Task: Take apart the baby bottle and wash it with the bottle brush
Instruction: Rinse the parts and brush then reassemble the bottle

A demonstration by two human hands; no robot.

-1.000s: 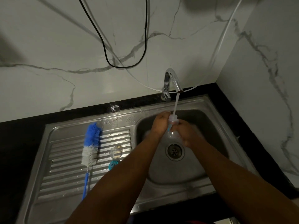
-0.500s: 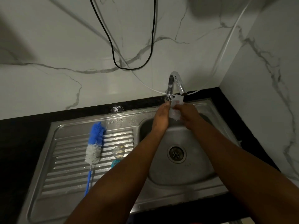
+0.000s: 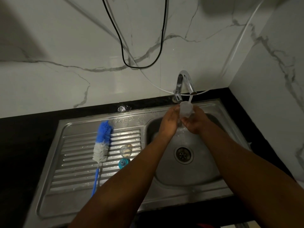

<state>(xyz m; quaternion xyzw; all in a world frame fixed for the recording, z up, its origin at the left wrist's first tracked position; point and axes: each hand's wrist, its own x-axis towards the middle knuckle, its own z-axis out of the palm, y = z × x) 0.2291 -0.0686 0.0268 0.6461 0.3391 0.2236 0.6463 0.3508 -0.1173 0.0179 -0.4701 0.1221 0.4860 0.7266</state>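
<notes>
Fingers (image 3: pixel 184 120) of both hands clasping clear bottle (image 3: pixel 185 110) under faucet (image 3: pixel 185 83), over basin back edge; bottle brush (image 3: pixel 102 142) lying well left on drainboard (image 3: pixel 74 170).

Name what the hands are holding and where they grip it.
The clear bottle, under the tap: right hand grips its lower end, left hand steadies its side.

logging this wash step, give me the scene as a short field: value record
left hand: left hand against the side of the bottle
right hand: right hand gripping the bottle from below
bottle: clear bottle under the tap, over the sink
water: running onto the bottle
bottle brush: bottle brush flat on the drainboard, untouched
small parts: clear teat and teal ring beside the brush
</notes>
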